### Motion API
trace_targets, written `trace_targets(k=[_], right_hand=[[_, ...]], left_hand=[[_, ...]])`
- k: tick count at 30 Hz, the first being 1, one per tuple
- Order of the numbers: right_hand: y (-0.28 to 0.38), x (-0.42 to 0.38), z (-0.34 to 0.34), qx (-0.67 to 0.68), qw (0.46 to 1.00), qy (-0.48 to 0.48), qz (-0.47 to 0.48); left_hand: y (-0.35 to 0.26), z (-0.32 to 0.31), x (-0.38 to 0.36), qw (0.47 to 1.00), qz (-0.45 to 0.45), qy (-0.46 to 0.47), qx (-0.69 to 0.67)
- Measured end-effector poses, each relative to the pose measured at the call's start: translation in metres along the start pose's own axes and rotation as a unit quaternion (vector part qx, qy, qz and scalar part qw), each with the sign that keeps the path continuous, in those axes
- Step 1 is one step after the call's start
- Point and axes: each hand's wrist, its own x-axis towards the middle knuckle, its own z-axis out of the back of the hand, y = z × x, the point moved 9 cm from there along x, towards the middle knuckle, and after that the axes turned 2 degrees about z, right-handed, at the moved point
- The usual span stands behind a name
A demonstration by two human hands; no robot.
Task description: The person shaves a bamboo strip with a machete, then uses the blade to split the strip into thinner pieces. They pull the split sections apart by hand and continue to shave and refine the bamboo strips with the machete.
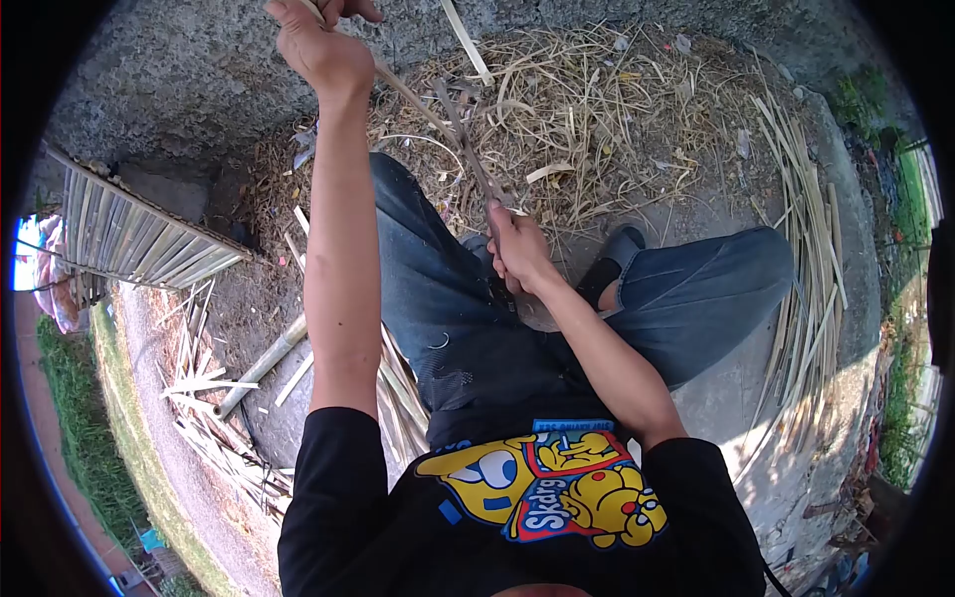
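Note:
My left hand [323, 48] is raised at the top left, its fingers closed around a bamboo strip [406, 92] and partly cut off by the frame edge. The strip slants down to the right and meets a long, narrow knife blade [464, 134]. Lower down, between my knees, my right hand [521, 251] is closed around the knife's handle [500, 221]. The blade points up and to the left.
Shavings [587, 119] are heaped before a rough wall [199, 75]. Long split strips [811, 269] lie at the right. A bamboo pole [264, 368] and more strips [229, 448] lie at the left, below a slatted bamboo panel [139, 229].

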Motion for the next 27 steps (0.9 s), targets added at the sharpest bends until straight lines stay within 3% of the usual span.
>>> trace_targets(k=[1,4,6,8,9,10,12,14,16,17,18,19,21,23,27], right_hand=[[0.021,-0.007,-0.004,-0.003,1.000,0.003,0.005],[0.119,-0.043,-0.021,0.068,0.972,0.052,0.217],[0.164,-0.062,-0.028,0.100,0.961,0.055,0.253],[0.207,-0.076,-0.025,0.176,0.905,0.040,0.386],[0.201,-0.069,-0.030,0.175,0.906,0.040,0.384],[0.185,-0.058,-0.033,0.186,0.907,0.026,0.377],[0.123,-0.021,-0.033,0.141,0.933,-0.016,0.330],[0.005,0.047,-0.027,-0.071,0.963,-0.067,0.251],[-0.089,0.095,-0.001,-0.258,0.912,-0.130,0.292],[-0.061,0.085,0.007,-0.255,0.911,-0.134,0.296],[-0.066,0.090,0.021,-0.059,0.987,-0.087,0.117],[-0.073,0.076,0.011,0.140,0.987,-0.030,-0.075],[-0.030,0.066,0.002,0.121,0.992,-0.008,-0.047],[0.034,0.038,-0.011,0.102,0.991,0.016,0.083],[0.164,-0.014,-0.022,0.159,0.934,0.053,0.315]], left_hand=[[0.002,0.006,0.002,1.000,-0.006,-0.003,0.001],[0.043,0.025,0.002,0.996,0.072,0.014,-0.053],[0.102,0.041,0.000,0.920,0.161,0.010,-0.356],[0.109,0.047,0.000,0.919,0.170,0.013,-0.355],[0.110,0.046,0.003,0.917,0.175,0.019,-0.358],[0.048,0.029,0.010,0.991,0.092,-0.019,-0.095],[0.039,0.020,0.008,0.991,0.093,-0.030,-0.090],[0.056,0.031,0.007,0.991,0.094,-0.038,-0.085],[0.118,0.047,0.006,0.956,0.147,0.003,-0.255],[0.101,0.040,0.010,0.956,0.144,0.008,-0.257],[0.078,0.050,0.010,0.981,0.115,-0.040,-0.151],[0.052,0.058,0.007,0.991,0.088,-0.090,-0.042],[0.046,0.058,0.014,0.992,0.067,-0.104,-0.021],[0.059,0.077,0.015,0.987,0.073,-0.131,0.058],[0.047,0.060,0.011,0.976,0.071,-0.178,0.107]])
